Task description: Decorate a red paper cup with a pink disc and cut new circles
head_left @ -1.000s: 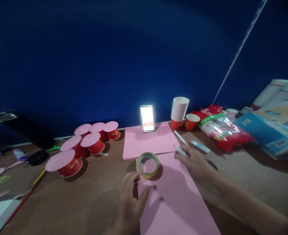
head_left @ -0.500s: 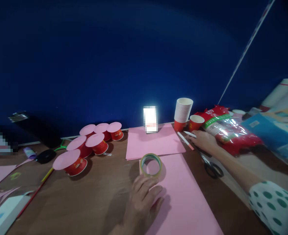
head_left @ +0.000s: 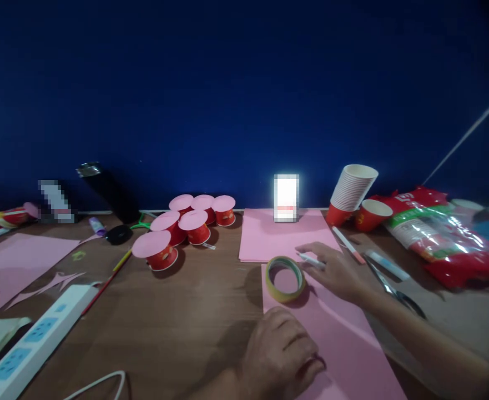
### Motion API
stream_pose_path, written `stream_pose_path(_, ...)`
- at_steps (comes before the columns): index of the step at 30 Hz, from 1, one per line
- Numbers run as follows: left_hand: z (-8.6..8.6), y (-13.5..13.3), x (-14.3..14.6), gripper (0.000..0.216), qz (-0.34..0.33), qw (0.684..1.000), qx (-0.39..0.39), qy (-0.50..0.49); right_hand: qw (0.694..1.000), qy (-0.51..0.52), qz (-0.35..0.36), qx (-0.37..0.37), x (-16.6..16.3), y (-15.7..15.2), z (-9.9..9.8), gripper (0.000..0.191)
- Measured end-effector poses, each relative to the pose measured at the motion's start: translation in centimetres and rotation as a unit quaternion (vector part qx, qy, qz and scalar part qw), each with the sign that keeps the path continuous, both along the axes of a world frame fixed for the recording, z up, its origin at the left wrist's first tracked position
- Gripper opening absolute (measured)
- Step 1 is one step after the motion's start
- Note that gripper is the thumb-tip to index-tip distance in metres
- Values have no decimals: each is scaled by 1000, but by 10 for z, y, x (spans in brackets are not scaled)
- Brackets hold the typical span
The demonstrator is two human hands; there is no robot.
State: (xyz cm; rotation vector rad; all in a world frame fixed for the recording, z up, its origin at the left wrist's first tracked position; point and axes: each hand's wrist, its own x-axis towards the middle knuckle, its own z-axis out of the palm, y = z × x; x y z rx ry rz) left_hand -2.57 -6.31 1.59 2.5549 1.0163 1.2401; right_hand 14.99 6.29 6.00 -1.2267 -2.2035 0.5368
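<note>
From your head camera, your right hand (head_left: pixel 336 272) pinches a thin white pen (head_left: pixel 311 259) between thumb and forefinger. The other fingers are stretched forward and lie flat on the pink sheet (head_left: pixel 344 339). The pen's tip points at the tape roll (head_left: pixel 285 279), which lies flat on the sheet's far corner, just beside your fingers. Your left hand (head_left: pixel 283 355) rests knuckles-up on the sheet's near edge with the fingers curled under; you can't see whether they hold anything.

The paper looks smooth and light on the wooden table (head_left: pixel 177 316), so a careless push from either hand could slide or crease it. A bump from the pen could shove the ring off the paper. The roll is a glossy, yellowish hoop. The scissors (head_left: pixel 394 289) lie near your right forearm, where a sleeve could catch them.
</note>
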Motion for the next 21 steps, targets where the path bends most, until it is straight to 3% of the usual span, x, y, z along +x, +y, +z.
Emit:
stream_pose_path(3, -8, -1, -3, 23, -70, 996, -10, 62, 999, 34, -7, -10, -13, -3, -1, 29)
stream_pose_path(6, -15, -6, -1, 18, -157, 980, -9, 123, 997, 39, -55, -36, -16, -5, -2, 29)
stream_pose_path(9, -23, -14, 9, 16, -202, 969, -9, 142, 995, 47, -77, -43, -16, -8, -6, 31)
stream_pose_path(15, -44, -31, 29, 18, -182, 967, 50, 170, 992, 66, -85, -64, -14, -13, -17, 32)
stream_pose_path(21, -53, -42, 32, 24, -147, 968, 90, 182, 986, 111, -72, -107, -16, -22, -19, 34)
